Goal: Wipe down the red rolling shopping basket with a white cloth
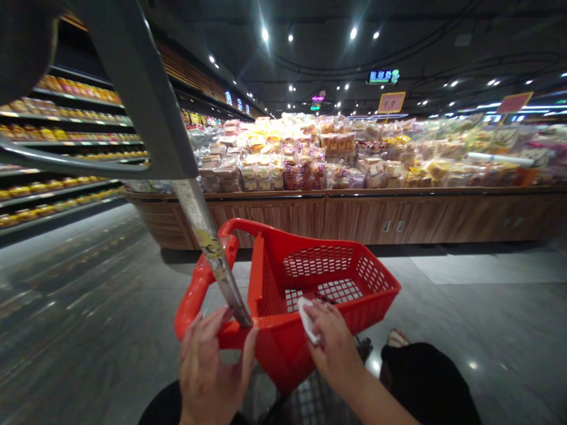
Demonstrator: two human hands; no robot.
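Note:
My right hand [333, 342] pinches a crumpled white wipe [309, 320], a tissue or thin cloth, at the near side rim of a red plastic shopping cart [376, 304]. My left hand [215, 369] is at the cart's red handle end, thumb and fingers apart. Its fingertips lie beside the lower end of a scuffed metal tube [208, 242] with peeling yellow marks. The tube slants up to a large grey plastic part [150, 100] close to the camera. In the cart's basket lies a small dark thing, too unclear to name.
Beyond the cart stands a long wooden display counter [283, 215] piled with bagged packaged food [301, 159]. Stocked shelves [66, 141] line the left side. Grey floor tiles [465, 313] surround the cart. My dark-clothed knee [429, 383] is at lower right.

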